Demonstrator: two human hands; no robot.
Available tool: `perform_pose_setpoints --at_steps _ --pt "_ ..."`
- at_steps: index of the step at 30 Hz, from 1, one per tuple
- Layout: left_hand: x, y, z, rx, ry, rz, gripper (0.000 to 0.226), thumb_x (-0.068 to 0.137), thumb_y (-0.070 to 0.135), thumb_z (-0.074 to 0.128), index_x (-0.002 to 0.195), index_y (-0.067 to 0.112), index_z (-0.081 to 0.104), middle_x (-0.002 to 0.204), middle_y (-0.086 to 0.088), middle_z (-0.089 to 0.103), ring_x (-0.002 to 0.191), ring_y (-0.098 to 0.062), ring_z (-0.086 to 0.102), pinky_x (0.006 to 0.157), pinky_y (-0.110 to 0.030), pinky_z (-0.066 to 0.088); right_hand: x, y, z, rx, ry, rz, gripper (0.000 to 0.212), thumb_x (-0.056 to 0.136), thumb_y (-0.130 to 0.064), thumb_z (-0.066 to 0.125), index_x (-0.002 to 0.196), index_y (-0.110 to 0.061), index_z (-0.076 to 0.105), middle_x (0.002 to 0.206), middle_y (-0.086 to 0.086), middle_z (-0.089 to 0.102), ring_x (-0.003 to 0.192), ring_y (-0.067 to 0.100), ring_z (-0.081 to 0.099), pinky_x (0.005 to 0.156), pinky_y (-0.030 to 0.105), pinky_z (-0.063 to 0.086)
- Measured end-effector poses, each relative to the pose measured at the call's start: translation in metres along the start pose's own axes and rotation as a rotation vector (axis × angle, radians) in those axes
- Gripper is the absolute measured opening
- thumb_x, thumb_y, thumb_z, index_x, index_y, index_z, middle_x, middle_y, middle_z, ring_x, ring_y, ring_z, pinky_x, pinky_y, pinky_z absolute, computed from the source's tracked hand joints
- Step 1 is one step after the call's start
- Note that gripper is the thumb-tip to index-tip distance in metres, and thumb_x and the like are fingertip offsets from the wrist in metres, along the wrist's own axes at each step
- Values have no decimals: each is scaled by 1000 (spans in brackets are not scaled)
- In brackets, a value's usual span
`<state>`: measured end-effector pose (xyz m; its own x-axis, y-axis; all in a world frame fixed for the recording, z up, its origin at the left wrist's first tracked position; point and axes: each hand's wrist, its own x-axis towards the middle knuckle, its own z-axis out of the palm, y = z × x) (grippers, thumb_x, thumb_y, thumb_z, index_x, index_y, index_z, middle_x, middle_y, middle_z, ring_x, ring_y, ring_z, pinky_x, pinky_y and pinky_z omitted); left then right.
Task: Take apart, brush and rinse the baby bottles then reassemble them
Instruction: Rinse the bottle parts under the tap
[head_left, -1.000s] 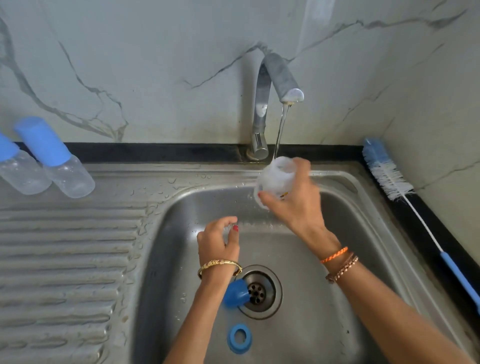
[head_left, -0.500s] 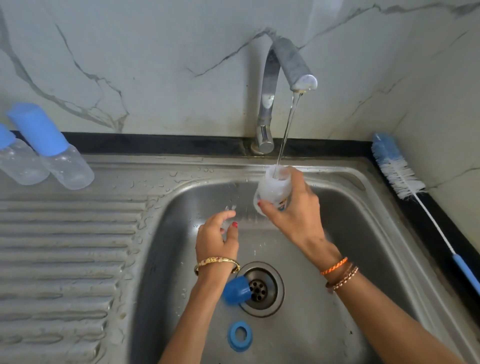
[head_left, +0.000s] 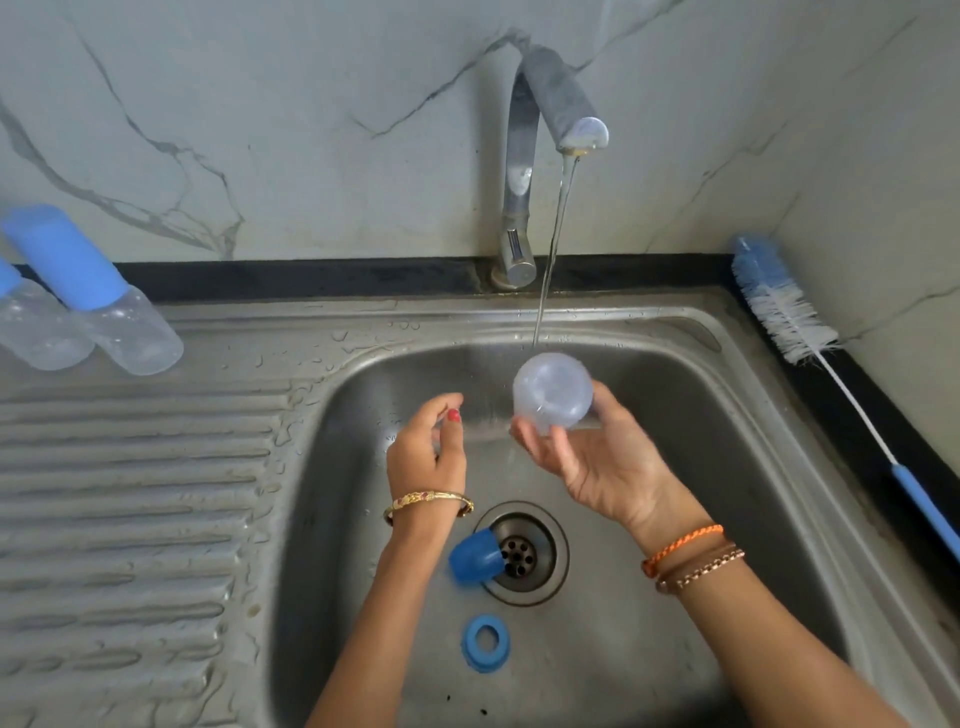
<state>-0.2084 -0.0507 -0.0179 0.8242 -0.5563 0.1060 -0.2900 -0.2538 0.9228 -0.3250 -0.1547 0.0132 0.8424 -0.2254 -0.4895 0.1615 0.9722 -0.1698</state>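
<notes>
Two hands work over the sink (head_left: 779, 467): the right hand (head_left: 597, 462) grips a clear bottle (head_left: 552, 391), its base turned to the camera, just under the water running from the tap (head_left: 524, 171). The left hand (head_left: 428, 457) is curled beside it, but whether it pinches anything is unclear. By the drain (head_left: 524, 556) lie a blue cap (head_left: 474, 558) and ring (head_left: 485, 643); two capped bottles (head_left: 104, 306) lie on the drainboard and a brush (head_left: 789, 317) rests on the right ledge.
</notes>
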Motion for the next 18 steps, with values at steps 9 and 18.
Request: perform_pose_setpoints --at_steps 9,18 --pt "2 -4 1 5 34 38 21 92 6 52 108 7 66 106 -2 67 89 -10 56 69 5 35 0 -9 12 -51 150 -151 61 66 -20 79 116 2 51 96 25 61 73 34 66 51 35 58" --pt "3 -5 1 -23 39 51 21 88 6 58 107 10 66 97 4 64 75 1 52 66 2 37 33 -1 45 -466 338 -459 61 78 4 64 131 -13 36 104 14 55 88 29 60 74 39 54"
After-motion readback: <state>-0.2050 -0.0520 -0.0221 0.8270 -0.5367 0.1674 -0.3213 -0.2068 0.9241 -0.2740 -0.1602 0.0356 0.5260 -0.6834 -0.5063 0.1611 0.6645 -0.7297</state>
